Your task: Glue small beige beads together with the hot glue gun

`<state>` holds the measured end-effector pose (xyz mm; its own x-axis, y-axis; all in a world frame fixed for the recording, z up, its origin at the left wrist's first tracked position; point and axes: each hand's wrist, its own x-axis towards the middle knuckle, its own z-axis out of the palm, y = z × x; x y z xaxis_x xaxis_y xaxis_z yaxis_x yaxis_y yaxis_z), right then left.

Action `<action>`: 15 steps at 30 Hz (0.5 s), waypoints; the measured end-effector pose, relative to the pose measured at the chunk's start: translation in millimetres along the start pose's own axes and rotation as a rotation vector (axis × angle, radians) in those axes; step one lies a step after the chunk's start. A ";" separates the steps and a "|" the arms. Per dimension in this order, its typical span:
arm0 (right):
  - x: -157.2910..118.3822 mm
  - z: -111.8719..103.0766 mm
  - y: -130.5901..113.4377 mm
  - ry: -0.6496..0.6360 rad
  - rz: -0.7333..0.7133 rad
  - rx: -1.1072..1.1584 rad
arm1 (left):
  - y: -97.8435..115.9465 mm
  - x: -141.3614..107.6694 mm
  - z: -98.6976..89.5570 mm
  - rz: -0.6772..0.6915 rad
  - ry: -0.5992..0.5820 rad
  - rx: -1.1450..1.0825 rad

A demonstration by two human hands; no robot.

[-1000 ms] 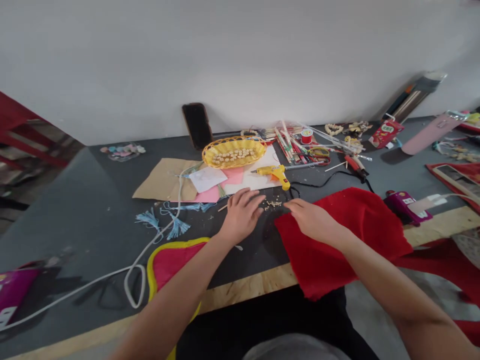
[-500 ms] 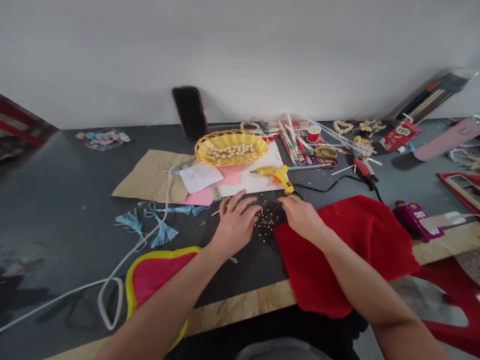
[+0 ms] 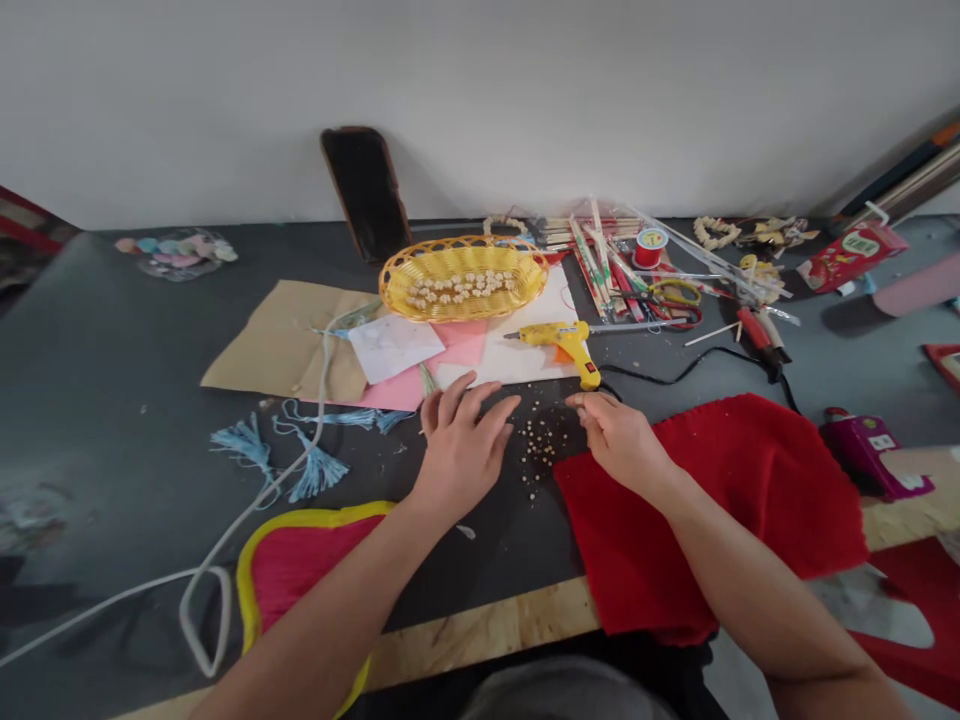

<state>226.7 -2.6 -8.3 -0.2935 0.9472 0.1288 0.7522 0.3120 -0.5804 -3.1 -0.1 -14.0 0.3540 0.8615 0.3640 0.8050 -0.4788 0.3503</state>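
Small pale beads lie scattered on the dark table between my hands. My left hand is to their left, palm down with its fingers spread and nothing in it. To their right, my right hand has its thumb and forefinger pinched together; anything between them is too small to name. Just beyond that hand a yellow glue gun rests partly on white paper. Behind it stands a yellow woven basket with white flower-like pieces inside. Red cloth lies beneath my right forearm.
Blue tassels, a white cable and brown paper are at left. A phone leans on the wall. Scissors, a red thread spool and red-handled pliers lie at the back right.
The camera view has shifted, so the table items appear moved. My left hand has drawn slightly away from the beads, and a thin stick beside it no longer shows clearly.
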 end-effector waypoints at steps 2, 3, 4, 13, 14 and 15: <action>0.5 0.0 -0.1 0.011 -0.008 0.002 | 4.0 0.4 0.4 0.023 -0.064 0.038; 0.3 -0.3 -0.2 0.019 -0.014 0.004 | 6.4 0.7 0.7 0.035 -0.088 0.049; -0.2 -0.8 -0.5 0.027 -0.023 0.011 | 8.6 1.0 1.0 0.046 -0.104 0.054; -7.4 -3.8 -4.3 0.044 -0.150 0.154 | 15.6 3.6 2.2 -0.004 -0.144 0.097; -7.7 -3.7 -4.8 0.053 -0.171 0.173 | 15.6 4.3 -0.1 -0.003 -0.128 0.093; -7.9 -3.7 -5.3 0.066 -0.190 0.192 | 15.6 5.0 -3.4 -0.003 -0.101 0.087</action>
<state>227.2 -11.5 -3.3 -0.3751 0.8778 0.2980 0.5600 0.4707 -0.6818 9.6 -3.8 -3.8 0.3939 0.8776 0.2733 0.8430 -0.4635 0.2732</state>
